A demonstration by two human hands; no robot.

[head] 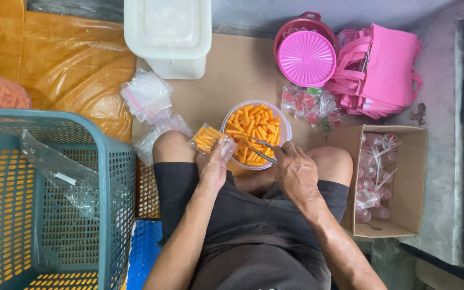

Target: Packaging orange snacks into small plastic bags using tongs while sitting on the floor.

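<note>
Hands meet over a round clear bowl (283, 129) of orange snack sticks (253, 126), which sits on brown cardboard between the person's knees. The left hand (213, 166) is closed on a small clear bag (210, 140) partly filled with the same orange sticks, holding it tilted at the bowl's left rim. The right hand (295, 173) is clamped around metal tongs (259, 150) whose tips reach into the bowl; I cannot tell whether the tips pinch a stick.

Packages lie all round. Left of the bowl, two heaps of empty clear plastic bags (147, 95) rest on the cardboard — one with thin red strips along the edges. Behind them stands a white rectangular plastic tub (168, 32). At the top right a round pink container with a ribbed pink lid (306, 58) sits beside a stack of pink cloth bags (382, 72), and just below it lies a pile of small clear packets with red and green contents (310, 107). A brown cardboard box (414, 177) at the right knee holds more small clear packets. On the left, a large teal mesh basket (106, 177) contains a crumpled clear plastic sheet (60, 177) — under it, orange matting shows through the holes.
</note>
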